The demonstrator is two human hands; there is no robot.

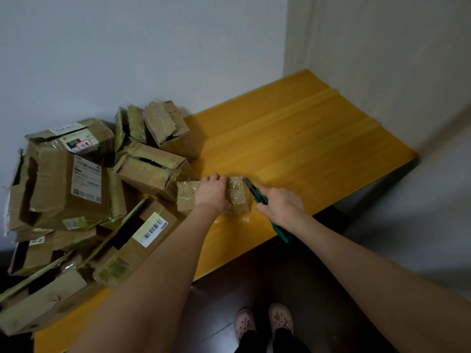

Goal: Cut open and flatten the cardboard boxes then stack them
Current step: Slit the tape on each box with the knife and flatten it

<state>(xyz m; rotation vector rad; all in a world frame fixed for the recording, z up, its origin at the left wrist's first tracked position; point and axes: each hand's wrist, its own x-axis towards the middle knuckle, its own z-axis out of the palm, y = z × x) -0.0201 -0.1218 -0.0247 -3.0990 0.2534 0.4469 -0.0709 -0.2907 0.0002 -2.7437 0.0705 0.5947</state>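
The taped box (238, 194) is being clasped by the left grip (211, 192), the knife (253, 191) clenched in the right grip (280, 205) being aimed at its right end.

Hid middle of small box (237, 196) under left hand (211, 193). Hid knife (259, 196) handle partly inside right hand (280, 205). Cropped box pile (63, 194) at left edge. Found label (86, 180) print unreadable.

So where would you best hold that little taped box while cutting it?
Probably from above, across its middle, as the left hand does: the small box lies flat on the table, and the knife in the right hand meets its right end, so fingers there are clear of the blade.
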